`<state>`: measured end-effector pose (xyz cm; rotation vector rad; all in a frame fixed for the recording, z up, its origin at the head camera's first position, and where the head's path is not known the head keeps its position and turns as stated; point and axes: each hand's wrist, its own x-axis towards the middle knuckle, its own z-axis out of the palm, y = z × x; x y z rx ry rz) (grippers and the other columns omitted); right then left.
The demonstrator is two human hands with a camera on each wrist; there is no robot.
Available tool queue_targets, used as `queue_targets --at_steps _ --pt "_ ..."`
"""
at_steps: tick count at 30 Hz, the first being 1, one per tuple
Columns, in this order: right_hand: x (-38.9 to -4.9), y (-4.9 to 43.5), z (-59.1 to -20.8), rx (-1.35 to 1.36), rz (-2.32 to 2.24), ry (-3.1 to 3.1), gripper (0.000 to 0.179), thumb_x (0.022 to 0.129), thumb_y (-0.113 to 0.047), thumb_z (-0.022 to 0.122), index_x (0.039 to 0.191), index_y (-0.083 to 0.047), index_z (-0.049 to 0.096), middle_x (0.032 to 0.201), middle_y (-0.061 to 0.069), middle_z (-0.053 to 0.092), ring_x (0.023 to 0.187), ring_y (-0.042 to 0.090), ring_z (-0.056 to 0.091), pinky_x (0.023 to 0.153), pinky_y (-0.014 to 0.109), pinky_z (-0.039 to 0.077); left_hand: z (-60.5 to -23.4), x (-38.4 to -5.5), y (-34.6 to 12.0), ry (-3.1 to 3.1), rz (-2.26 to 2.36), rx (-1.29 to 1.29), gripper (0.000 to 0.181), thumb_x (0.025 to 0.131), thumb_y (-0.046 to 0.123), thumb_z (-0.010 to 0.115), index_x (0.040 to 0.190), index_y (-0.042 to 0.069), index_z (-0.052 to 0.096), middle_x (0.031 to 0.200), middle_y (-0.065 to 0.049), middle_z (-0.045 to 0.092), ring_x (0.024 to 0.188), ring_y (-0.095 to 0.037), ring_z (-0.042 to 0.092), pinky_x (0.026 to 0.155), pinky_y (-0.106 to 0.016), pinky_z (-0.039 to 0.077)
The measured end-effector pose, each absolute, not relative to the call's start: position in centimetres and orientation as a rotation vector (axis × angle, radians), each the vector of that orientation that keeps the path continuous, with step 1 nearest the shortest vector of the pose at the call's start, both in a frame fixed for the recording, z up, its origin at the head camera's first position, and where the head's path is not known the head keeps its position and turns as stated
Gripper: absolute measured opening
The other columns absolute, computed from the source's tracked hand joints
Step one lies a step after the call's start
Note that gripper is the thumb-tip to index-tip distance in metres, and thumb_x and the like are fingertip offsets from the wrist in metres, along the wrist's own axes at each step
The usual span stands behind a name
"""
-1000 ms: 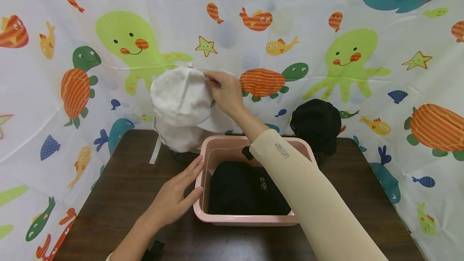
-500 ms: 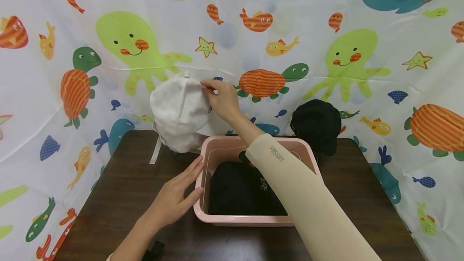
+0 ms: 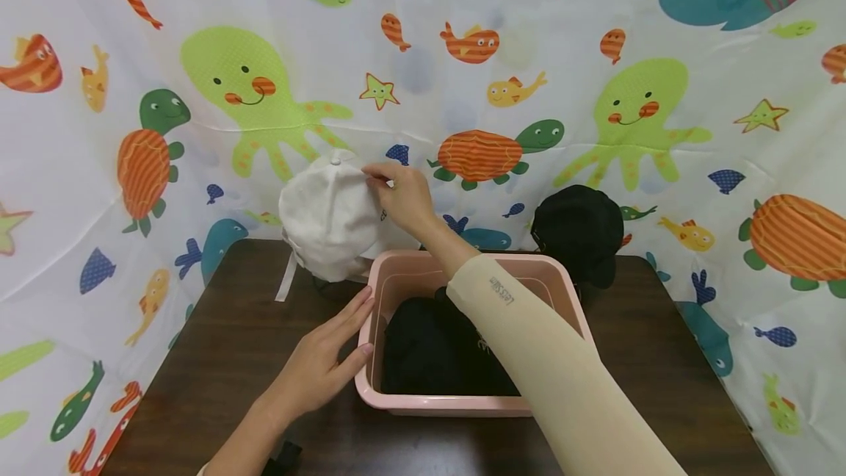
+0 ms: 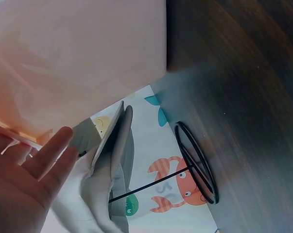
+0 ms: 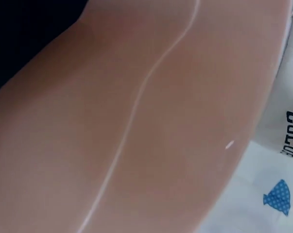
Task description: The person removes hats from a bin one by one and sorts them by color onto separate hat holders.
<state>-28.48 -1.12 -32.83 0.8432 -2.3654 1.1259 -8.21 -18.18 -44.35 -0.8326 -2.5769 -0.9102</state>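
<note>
My right hand (image 3: 405, 198) pinches the front of a white baseball cap (image 3: 327, 204) near its crown. This cap overlaps a second pale cap with a hanging strap (image 3: 286, 278); two brims (image 4: 118, 141) show close together in the left wrist view. Lettering on the white cap (image 5: 277, 111) appears at the edge of the right wrist view. My left hand (image 3: 324, 358) rests with straight fingers against the left rim of a pink basin (image 3: 456, 404). Inside the basin lie black caps (image 3: 426, 347), one with light embroidery, partly hidden by my right sleeve.
At the back right, a black cap (image 3: 578, 233) sits raised above the dark wooden table (image 3: 218, 358). A black wire stand (image 4: 197, 162) is under the pale caps. Behind the table hangs a sea-animal curtain (image 3: 423, 116).
My right hand has lowered the white cap, bringing it down over the pale cap beneath, which shows less now. My left hand has stayed at the basin's rim.
</note>
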Motion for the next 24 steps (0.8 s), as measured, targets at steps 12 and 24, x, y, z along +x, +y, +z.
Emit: queue_targets --at_steps 12,24 --pt "-28.1 -1.1 -33.9 0.859 1.108 -2.436 0.024 0.102 -0.007 0.069 0.123 -0.005 0.078 0.117 0.009 0.078 0.105 0.021 0.074 0.088 0.028 0.057 -44.4 -8.3 -18.1 -2.559 -0.906 -0.84 0.062 0.102 0.024 0.066 0.158 0.006 0.046 0.169 -0.004 0.035 0.149 -0.023 0.043 0.119 -0.015 0.021" --pt "-28.1 -0.9 -34.4 0.878 1.074 -2.486 0.023 0.102 -0.007 0.068 0.123 -0.005 0.078 0.12 0.009 0.077 0.11 0.023 0.073 0.091 0.03 0.058 -44.3 -8.2 -18.1 -2.551 -0.909 -0.837 0.062 0.102 0.023 0.066 0.158 0.006 0.046 0.169 -0.004 0.035 0.149 -0.024 0.043 0.119 -0.013 0.019"
